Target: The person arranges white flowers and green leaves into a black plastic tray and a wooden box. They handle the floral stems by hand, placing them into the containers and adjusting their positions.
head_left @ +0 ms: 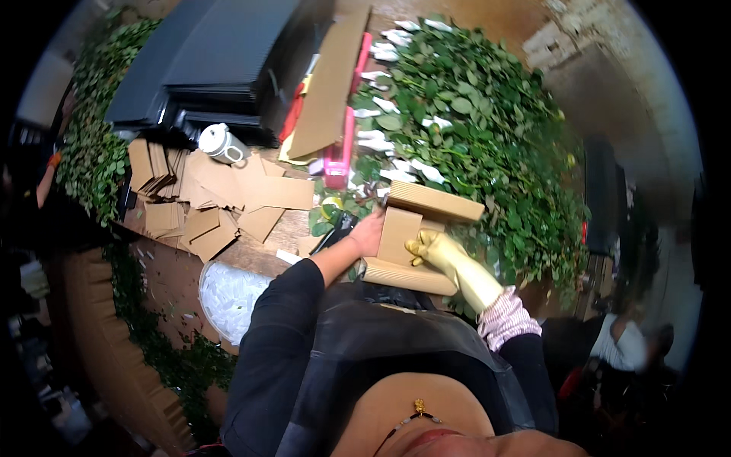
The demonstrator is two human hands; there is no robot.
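Note:
A tan corrugated cardboard sheet (400,236) lies in front of my body, its far and near sides bent up along ribbed flaps. My left hand (369,232), bare, is closed at the sheet's left edge, its fingertips partly hidden by the cardboard. Over the sheet's inner face, my right hand (435,250) in a pale yellow glove has its fingers curled and pressed against the cardboard. A dark object (339,228) whose kind I cannot make out lies just left of my left hand. Leafy stems (472,107) with white-wrapped ends lie beyond the sheet.
Flat cardboard pieces (236,186) are spread at the left beside a white lidded mug (222,143). Behind them stand stacked black corrugated boxes (221,61). A pink plastic holder (339,164) is near a tall cardboard sheet (331,84). A round tub (232,297) holds white pieces.

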